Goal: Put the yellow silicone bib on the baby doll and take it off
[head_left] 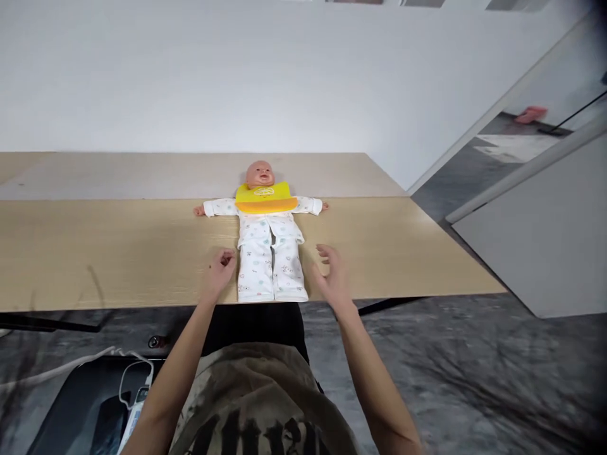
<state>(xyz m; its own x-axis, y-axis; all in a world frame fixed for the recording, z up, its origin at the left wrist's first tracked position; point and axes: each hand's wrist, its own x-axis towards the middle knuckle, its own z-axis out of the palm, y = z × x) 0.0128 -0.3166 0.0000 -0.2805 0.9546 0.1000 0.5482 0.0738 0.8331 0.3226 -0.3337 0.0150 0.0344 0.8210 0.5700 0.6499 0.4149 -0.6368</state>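
Note:
A baby doll [261, 175] lies on its back on the table, head toward the wall, arms stretched out to both sides. Around its neck is a yellow bib [265, 191] with an orange lower pocket and a white printed design. It wears a white patterned top [220, 206] and matching white trousers [256, 272], whose leg ends reach the table's front edge. Just left of the trousers is my left hand [220, 273], fingers loosely curled and nothing visible in it. My right hand [332, 275] hovers to the right of them, empty, thumb and fingers apart.
The wooden table [118, 253] runs along a white wall [199, 76]. At lower left, a black chair [71, 411] holds a white power strip [134, 417] with cables and a dark phone-like object. To the right are a doorway and a grey panel [535, 240].

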